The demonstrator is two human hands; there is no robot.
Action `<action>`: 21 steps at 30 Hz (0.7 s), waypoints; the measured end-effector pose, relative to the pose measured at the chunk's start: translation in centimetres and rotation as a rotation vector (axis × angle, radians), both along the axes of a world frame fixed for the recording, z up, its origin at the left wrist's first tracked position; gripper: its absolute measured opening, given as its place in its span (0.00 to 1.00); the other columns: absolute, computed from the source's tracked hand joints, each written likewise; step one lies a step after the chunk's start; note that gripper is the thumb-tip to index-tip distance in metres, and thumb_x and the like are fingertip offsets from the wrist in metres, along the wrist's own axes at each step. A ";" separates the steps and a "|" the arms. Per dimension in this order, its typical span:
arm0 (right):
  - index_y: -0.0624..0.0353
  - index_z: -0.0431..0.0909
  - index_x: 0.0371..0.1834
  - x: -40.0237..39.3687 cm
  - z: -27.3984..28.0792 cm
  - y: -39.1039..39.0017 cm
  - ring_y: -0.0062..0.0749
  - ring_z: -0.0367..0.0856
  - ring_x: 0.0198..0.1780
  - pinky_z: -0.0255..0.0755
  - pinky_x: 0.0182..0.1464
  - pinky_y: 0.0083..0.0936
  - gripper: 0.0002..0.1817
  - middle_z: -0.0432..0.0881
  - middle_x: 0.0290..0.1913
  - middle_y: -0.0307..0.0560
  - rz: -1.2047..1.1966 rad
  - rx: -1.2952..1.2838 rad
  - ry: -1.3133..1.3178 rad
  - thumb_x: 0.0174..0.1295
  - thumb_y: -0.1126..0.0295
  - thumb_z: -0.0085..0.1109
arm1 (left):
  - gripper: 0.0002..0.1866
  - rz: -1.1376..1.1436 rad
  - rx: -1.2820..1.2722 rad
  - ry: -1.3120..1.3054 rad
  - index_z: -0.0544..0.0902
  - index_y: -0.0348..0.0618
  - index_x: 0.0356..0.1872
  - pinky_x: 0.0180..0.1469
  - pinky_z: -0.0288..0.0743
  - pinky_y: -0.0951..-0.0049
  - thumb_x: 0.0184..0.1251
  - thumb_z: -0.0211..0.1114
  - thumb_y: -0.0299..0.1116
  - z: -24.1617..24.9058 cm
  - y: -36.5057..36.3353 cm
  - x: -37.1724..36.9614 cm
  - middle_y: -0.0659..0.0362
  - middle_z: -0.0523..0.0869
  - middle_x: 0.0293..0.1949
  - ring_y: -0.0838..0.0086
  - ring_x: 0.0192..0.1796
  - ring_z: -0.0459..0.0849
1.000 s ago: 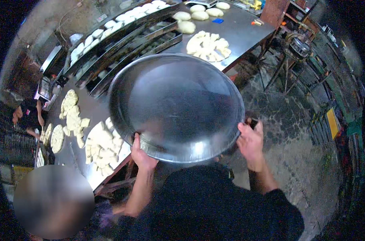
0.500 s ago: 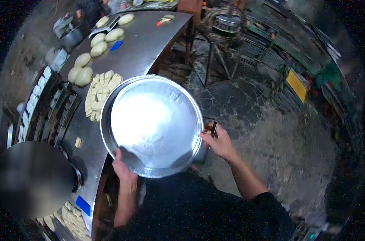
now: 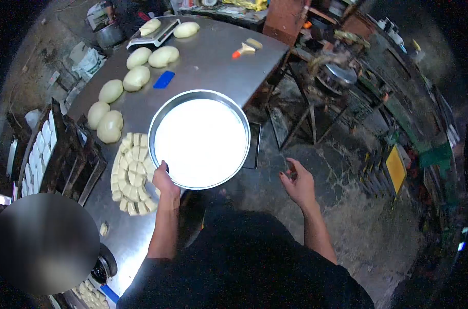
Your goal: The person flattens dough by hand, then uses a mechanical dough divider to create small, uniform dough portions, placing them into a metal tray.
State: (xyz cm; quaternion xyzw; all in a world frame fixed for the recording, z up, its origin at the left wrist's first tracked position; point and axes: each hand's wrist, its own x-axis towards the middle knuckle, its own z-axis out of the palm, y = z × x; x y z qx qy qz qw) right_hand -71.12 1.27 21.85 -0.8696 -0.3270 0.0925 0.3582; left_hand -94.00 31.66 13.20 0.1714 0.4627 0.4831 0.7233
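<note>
A large round metal pan (image 3: 200, 141), its inside glaring white with light, is over the right edge of the metal table. My left hand (image 3: 166, 181) grips its rim at the lower left, thumb on top. To the right of the pan my right hand (image 3: 298, 181) hangs over the floor, fingers apart and touching nothing. Just left of the pan, many cut dough pieces (image 3: 133, 167) lie close together on the table. A dark rectangular metal frame (image 3: 255, 146) shows beside the pan's right rim.
Large dough balls (image 3: 137, 78) line the table (image 3: 213, 56) near a scale (image 3: 162, 35), a blue scraper (image 3: 164, 80) and a brush (image 3: 247, 49). Racks (image 3: 84, 159) stand at left. A co-worker, partly blurred, is at the lower left. A metal stand (image 3: 308, 110) is at right.
My right hand has let go of the pan's right side and moved away from it. The pan, still in my left hand, appears higher in view. The view has shifted.
</note>
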 end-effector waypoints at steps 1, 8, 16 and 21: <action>0.54 0.73 0.61 2.1 0.3 1.8 0.35 0.79 0.28 0.75 0.35 0.31 0.29 0.82 0.38 0.47 -0.010 -0.062 0.015 0.53 0.64 0.70 | 0.12 0.047 -0.030 0.088 0.77 0.23 0.45 0.48 0.78 0.62 0.68 0.58 0.26 0.3 2.1 1.7 0.50 0.83 0.45 0.63 0.44 0.83; 0.57 0.70 0.63 18.8 -2.2 17.9 0.52 0.78 0.53 0.73 0.53 0.43 0.31 0.79 0.50 0.58 0.218 -0.071 -0.219 0.54 0.67 0.67 | 0.14 0.141 -0.091 0.352 0.78 0.26 0.47 0.50 0.77 0.62 0.66 0.59 0.27 0.0 11.2 11.1 0.51 0.83 0.46 0.63 0.44 0.82; 0.49 0.69 0.64 43.1 -10.0 44.0 0.60 0.74 0.55 0.72 0.56 0.45 0.27 0.71 0.59 0.61 0.363 -0.126 -0.602 0.59 0.71 0.59 | 0.12 0.161 0.332 1.582 0.82 0.30 0.35 0.41 0.72 0.57 0.61 0.66 0.32 -8.3 16.3 19.4 0.45 0.84 0.34 0.54 0.36 0.81; 0.41 0.73 0.59 58.3 -12.6 57.2 0.60 0.72 0.58 0.71 0.55 0.51 0.18 0.70 0.60 0.60 0.558 -0.306 -0.779 0.67 0.68 0.48 | 0.13 0.319 0.461 1.762 0.82 0.29 0.40 0.44 0.69 0.55 0.60 0.65 0.31 -9.2 18.5 24.8 0.44 0.80 0.37 0.49 0.39 0.77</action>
